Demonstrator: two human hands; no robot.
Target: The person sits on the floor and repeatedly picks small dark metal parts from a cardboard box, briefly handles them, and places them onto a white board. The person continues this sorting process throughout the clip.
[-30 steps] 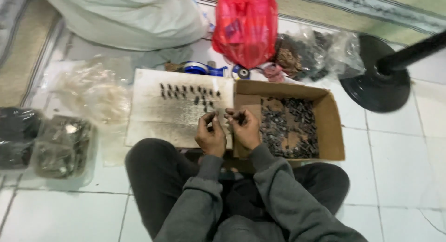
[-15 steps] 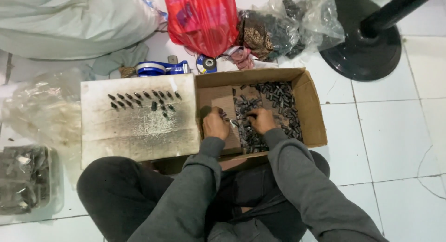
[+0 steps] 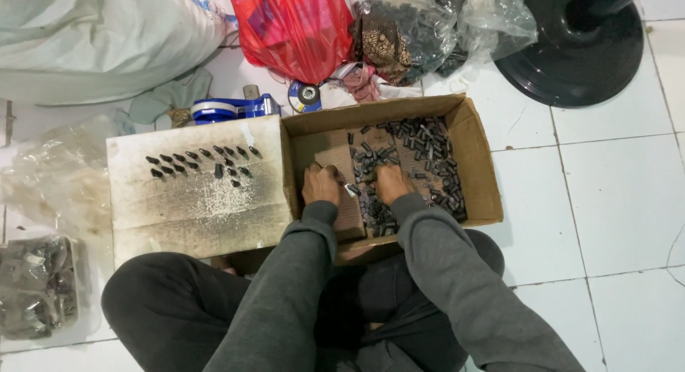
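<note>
Both my hands down inside the cardboard box [image 3: 479, 158], left hand [image 3: 320, 185] and right hand [image 3: 392, 182] curled knuckles-up among small dark cylindrical parts [image 3: 421, 147], grip hidden; more parts in rows on the stained board [image 3: 193, 200] to the left.

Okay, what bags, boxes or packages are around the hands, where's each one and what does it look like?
Open brown cardboard box: under both hands, holding small dark parts.
Red plastic bag: behind the box, crumpled.
Clear plastic bag: top centre, dark pieces inside.
Large white sack: top left.
</note>
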